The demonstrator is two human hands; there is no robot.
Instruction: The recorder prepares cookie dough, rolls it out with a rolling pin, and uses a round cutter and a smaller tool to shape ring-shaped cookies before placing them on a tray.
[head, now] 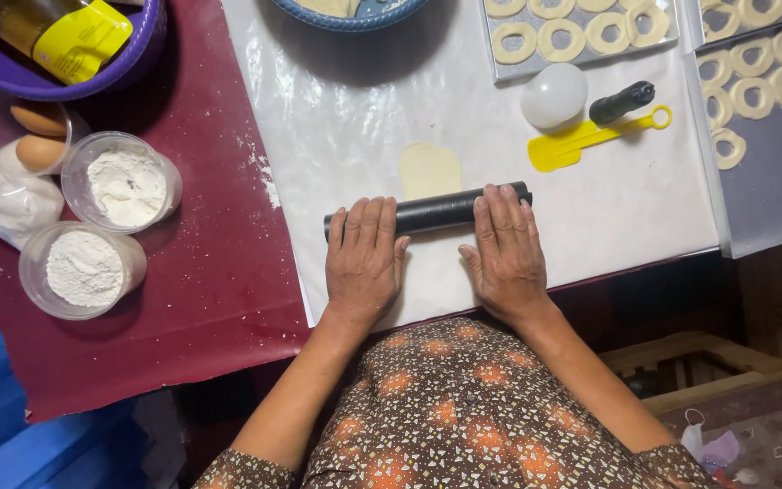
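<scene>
Left hand (362,263): flat on the black roller (429,211), fingers stretched, not gripping.
Right hand (506,252): the same, flat and open on roller.
Dough (429,169): pale piece, just beyond roller on white sheet (337,118).
Advice: I think press evenly with both palms.

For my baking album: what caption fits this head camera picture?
Two hands press a black rolling pin beside a small dough piece.

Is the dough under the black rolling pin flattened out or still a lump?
Flattened. The dough lies as a thin, pale sheet on the white paper, just beyond the rolling pin; both hands press flat on the pin.
</scene>
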